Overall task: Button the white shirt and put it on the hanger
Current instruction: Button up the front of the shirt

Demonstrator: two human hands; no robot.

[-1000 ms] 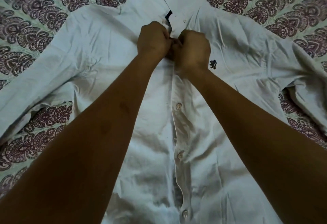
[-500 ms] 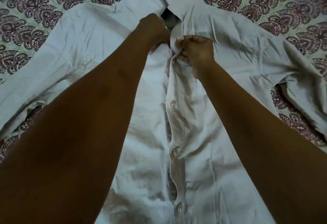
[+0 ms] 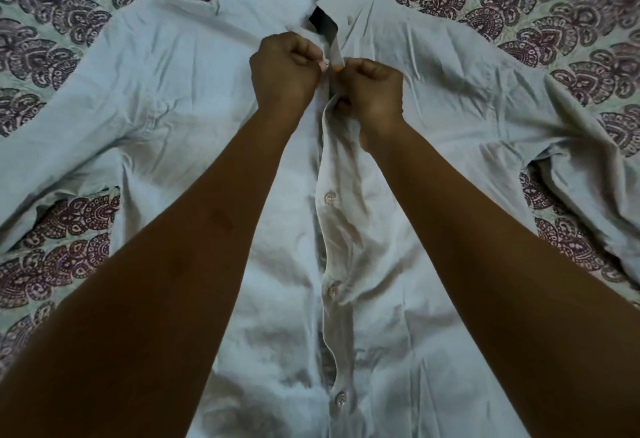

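Both hands are back together on the placket, just under the collar. Half a second ago my left hand was up at the collar edge and my right held the placket alone; a second ago both sat close at this same height. So I judge I am trying the same upper button again, not moving on.

Left fingers are pinched narrow on a small pale button at the edge of the left panel. Right fingers are curled tight on the buttonhole strip, lifted so its grey underside shows. Button and strip are just beside each other, not yet mated.

The white shirt lies front up, sleeves spread, on a bedspread printed with maroon paisley fans. Three lower buttons sit closed down the front. No hanger in view.

Cloth is thin woven cotton, soft, heavily creased, bowing between the buttons. Collar stiffer, flat-pointed. Buttons small, round, glossy.
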